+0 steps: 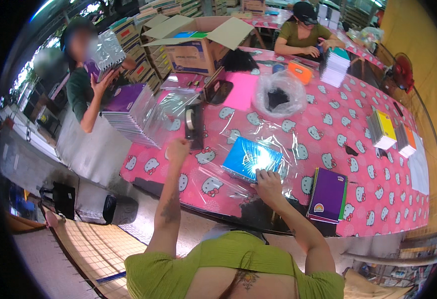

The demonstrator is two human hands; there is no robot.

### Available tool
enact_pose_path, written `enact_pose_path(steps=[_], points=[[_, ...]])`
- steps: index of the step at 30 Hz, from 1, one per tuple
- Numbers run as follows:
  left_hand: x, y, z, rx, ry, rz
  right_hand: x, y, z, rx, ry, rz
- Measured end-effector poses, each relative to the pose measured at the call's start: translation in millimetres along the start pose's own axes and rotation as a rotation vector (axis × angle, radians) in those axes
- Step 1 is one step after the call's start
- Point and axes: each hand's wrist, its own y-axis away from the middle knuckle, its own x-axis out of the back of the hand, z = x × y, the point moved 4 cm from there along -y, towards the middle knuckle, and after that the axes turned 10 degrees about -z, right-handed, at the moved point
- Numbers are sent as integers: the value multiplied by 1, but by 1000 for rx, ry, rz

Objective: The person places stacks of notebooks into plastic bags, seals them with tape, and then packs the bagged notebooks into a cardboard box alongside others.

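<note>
A blue spiral notebook [251, 158] lies in a clear plastic wrap on the pink cartoon-cat tablecloth [328, 134] in front of me. My right hand [267, 183] presses its fingers onto the notebook's near edge, holding it. My left hand [178, 149] is curled shut at the near end of a black tape dispenser [193, 124]; what its fingers pinch is hidden. Loose clear plastic sheets [178, 104] lie around the dispenser.
A purple notebook [328, 194] lies to the right, near the table edge. Notebook stacks [382, 129] stand far right. Ahead are a clear bag with something black [280, 94] and a cardboard box [198, 42]. A person on the left [86, 84] holds a wrapped notebook; another person [303, 32] sits at the far end.
</note>
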Motion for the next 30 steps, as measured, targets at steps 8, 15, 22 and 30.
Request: enact_pose_path(steps=[8, 15, 22, 30], points=[[-153, 62, 126, -136, -287, -530, -7, 2, -2, 6, -49, 53], [-132, 67, 133, -275, -545, -603, 11, 2, 5, -47, -145, 98], [-132, 135, 119, -579, -347, -397, 9, -38, 32, -184, -174, -354], [-113, 232, 84, -795, -456, -463, 0, -101, 123, -102, -352, -424]])
